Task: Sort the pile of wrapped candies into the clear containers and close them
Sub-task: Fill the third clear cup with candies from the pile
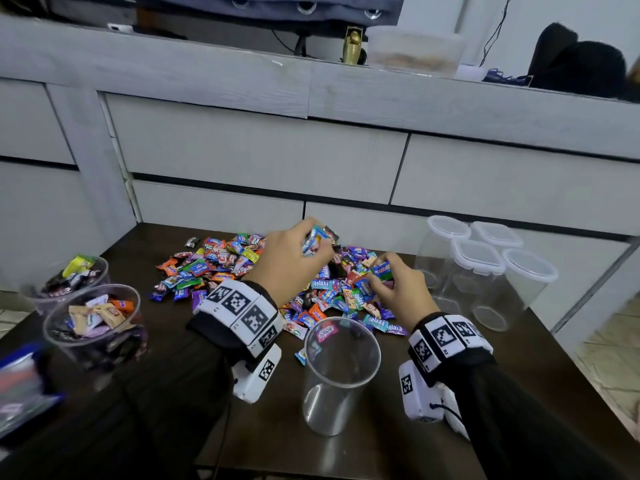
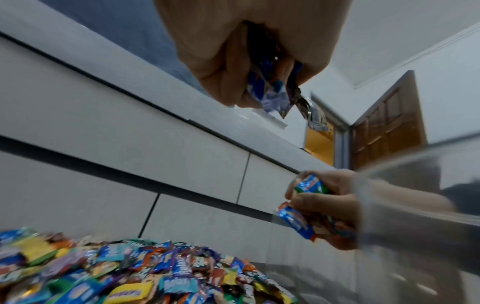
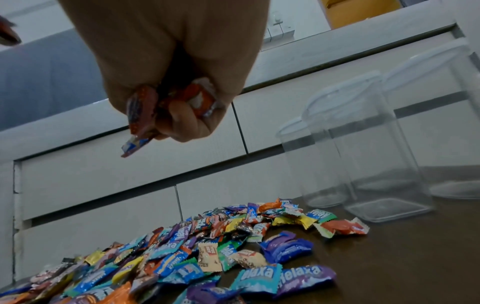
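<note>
A pile of wrapped candies [image 1: 263,275] lies spread across the dark table [image 1: 408,445]. My left hand [image 1: 294,258] is raised over the pile and grips a bunch of blue and dark wrapped candies [image 2: 275,92]. To the right, my right hand [image 1: 398,289] holds several blue, green and orange candies [image 3: 168,109] just above the pile's right side. An open clear round container [image 1: 341,372] stands in front of the pile between my wrists and looks empty. Two open round containers [image 1: 93,323] at the left hold sorted candies.
Several lidded empty clear containers [image 1: 481,271] stand at the table's back right. A white drawer cabinet [image 1: 263,150] rises right behind the table. A blurred blue bag [image 1: 20,386] lies at the left front edge. Tiled floor [image 1: 609,355] shows at the right.
</note>
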Demonstrator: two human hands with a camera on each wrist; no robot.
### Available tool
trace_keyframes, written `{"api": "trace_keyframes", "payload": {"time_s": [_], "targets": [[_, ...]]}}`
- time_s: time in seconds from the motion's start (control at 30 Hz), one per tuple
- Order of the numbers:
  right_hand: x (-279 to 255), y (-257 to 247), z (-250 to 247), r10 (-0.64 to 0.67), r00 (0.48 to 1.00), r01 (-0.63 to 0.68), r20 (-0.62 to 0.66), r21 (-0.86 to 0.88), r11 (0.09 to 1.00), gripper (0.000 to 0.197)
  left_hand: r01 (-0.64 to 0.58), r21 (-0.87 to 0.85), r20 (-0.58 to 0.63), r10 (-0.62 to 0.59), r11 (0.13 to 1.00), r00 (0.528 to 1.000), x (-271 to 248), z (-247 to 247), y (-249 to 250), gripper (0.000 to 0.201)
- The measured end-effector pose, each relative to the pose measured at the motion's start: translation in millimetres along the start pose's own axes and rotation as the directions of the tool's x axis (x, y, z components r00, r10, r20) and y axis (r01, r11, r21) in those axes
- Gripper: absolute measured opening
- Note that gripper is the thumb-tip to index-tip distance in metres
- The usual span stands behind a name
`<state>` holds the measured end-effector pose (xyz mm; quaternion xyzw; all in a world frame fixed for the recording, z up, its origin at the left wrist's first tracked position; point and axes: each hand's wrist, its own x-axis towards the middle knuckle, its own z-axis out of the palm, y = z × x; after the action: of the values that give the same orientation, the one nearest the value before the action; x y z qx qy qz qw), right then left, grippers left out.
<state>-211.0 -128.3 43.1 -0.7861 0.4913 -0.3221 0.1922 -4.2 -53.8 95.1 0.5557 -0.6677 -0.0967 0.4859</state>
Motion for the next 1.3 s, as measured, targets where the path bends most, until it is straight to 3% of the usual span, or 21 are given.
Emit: {"api": "trace_keyframes", "payload": {"time_s": [0.1, 0.2, 0.4, 0.53, 0.6, 0.8, 0.97, 1.2, 1.3], "targets": [[-6.7, -4.6, -6.2, -0.002, 1.000, 0.002, -0.012, 0.019, 1.000, 0.015, -0.083, -0.003, 0.072, 0.083, 0.997, 0.994, -15.5, -0.1, 22.3, 0.011], [-13.5, -9.7, -12.6, -0.016, 1.000, 0.016, -0.023, -0.005, 1.000, 0.016, -0.164, 0.000, 0.221, 0.160, 0.986, 0.962, -33.8, 1.3, 34.2, 0.013], [-27.5, -18.2, -21.8, -0.039, 0.999, 0.040, -0.023, 0.060, 0.997, 0.014, -0.415, 0.228, 0.467, 0.275, 0.881, 0.840, -54.1, 7.1, 38.9, 0.036], [-32.4, -24.7, -26.7, -0.054, 0.998, 0.057, -0.046, 0.079, 0.995, 0.013, -0.585, 0.286, 0.578, 0.350, 0.759, 0.737, -54.1, 10.7, 45.7, 0.027], [-33.1, -28.1, -29.4, -0.066, 0.996, 0.071, -0.058, 0.090, 0.993, 0.013, -0.620, 0.294, 0.607, 0.359, 0.728, 0.709, -53.3, 13.2, 48.4, 0.020], [-32.8, -31.5, -35.2, -0.081, 0.995, 0.086, -0.060, 0.087, 0.993, 0.012, -0.563, 0.306, 0.612, 0.294, 0.768, 0.734, -51.9, 20.3, 40.4, 0.035], [-34.2, -30.0, -34.9, -0.098, 0.993, 0.104, -0.064, 0.094, 0.990, 0.012, -0.496, 0.237, 0.582, 0.286, 0.835, 0.761, -53.9, 20.4, 33.3, 0.030], [-35.6, -31.8, -32.6, -0.090, 0.994, 0.097, -0.060, 0.115, 0.989, 0.011, -0.513, 0.371, 0.702, 0.129, 0.774, 0.701, -50.7, 25.8, 39.3, 0.040], [-36.3, -34.5, -33.4, -0.094, 0.994, 0.101, -0.056, 0.130, 0.986, 0.011, -0.528, 0.360, 0.693, 0.158, 0.769, 0.704, -48.3, 28.1, 40.8, 0.038]]}}
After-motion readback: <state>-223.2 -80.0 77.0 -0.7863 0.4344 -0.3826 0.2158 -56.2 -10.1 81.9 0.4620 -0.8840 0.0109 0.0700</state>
